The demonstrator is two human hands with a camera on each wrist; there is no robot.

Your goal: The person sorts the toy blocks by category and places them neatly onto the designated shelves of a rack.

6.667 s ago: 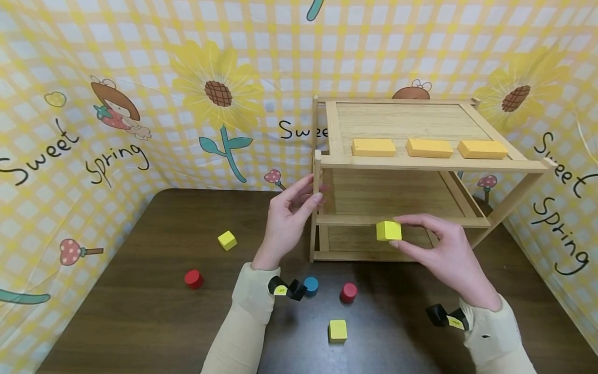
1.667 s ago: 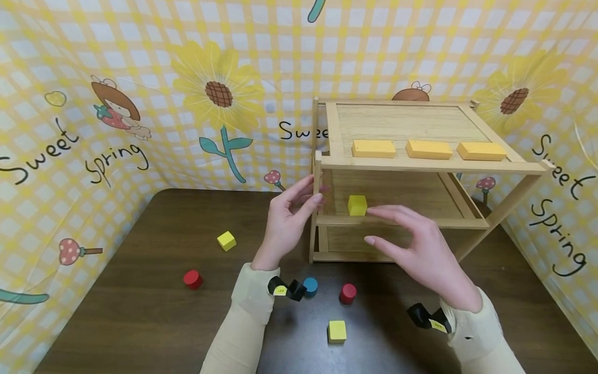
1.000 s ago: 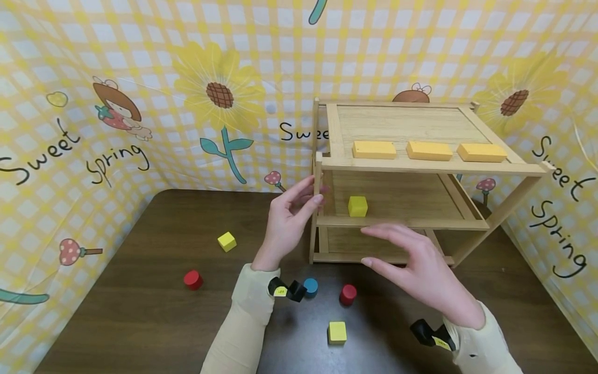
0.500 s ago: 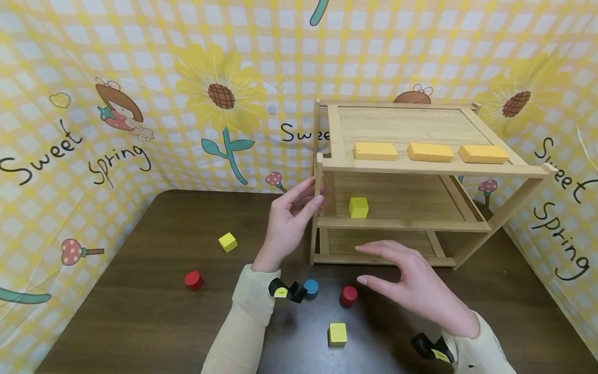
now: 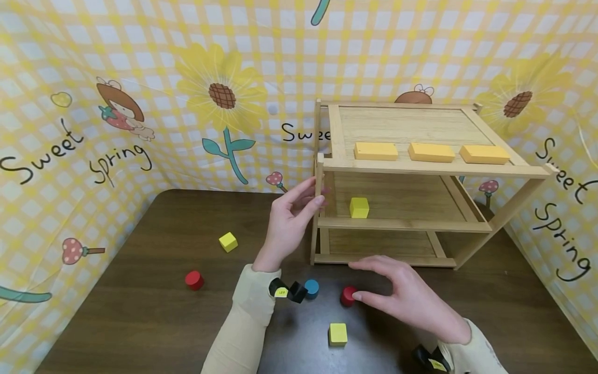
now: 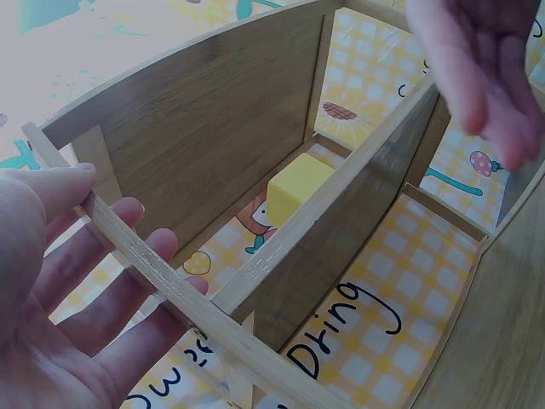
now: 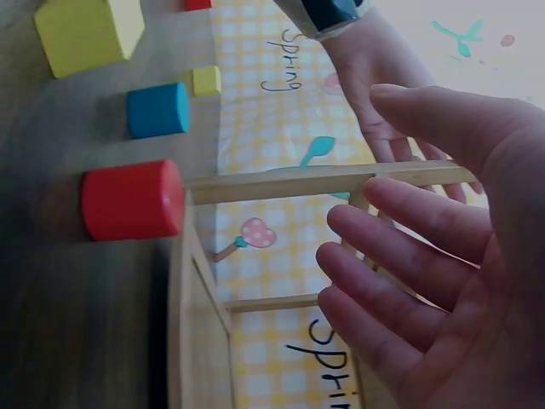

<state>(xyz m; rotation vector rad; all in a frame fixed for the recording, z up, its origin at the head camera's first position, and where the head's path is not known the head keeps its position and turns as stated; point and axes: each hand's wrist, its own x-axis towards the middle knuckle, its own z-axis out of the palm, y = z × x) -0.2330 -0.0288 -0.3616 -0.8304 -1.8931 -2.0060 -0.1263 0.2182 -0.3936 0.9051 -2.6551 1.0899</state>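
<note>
My left hand (image 5: 286, 226) pinches the front left post (image 5: 319, 169) of a three-tier wooden rack, thumb in front and fingers behind. In the left wrist view, the thumb and fingers (image 6: 102, 264) bracket that post. A yellow cube (image 5: 359, 208) sits at the front left of the middle tier. My right hand (image 5: 404, 298), fingers spread and holding nothing, hovers low before the rack. Its thumb tip overlaps a red cylinder (image 5: 347, 296) in the head view. Seen from the right wrist, the red cylinder (image 7: 132, 201) stands apart from the relaxed fingers (image 7: 400, 256).
Three yellow-orange rectangular blocks (image 5: 431, 152) lie in a row on the top tier (image 5: 406, 119). On the dark table (image 5: 140, 322) are a blue cylinder (image 5: 311, 289), a front yellow cube (image 5: 338, 334), a farther yellow cube (image 5: 228, 242) and another red cylinder (image 5: 194, 280). Checked cloth (image 5: 154, 31) surrounds the back and sides.
The yellow cube, earlier pinched in my right hand, now stands on the middle tier, released. My right hand has dropped down toward the nearer red cylinder. My left hand keeps its hold.
</note>
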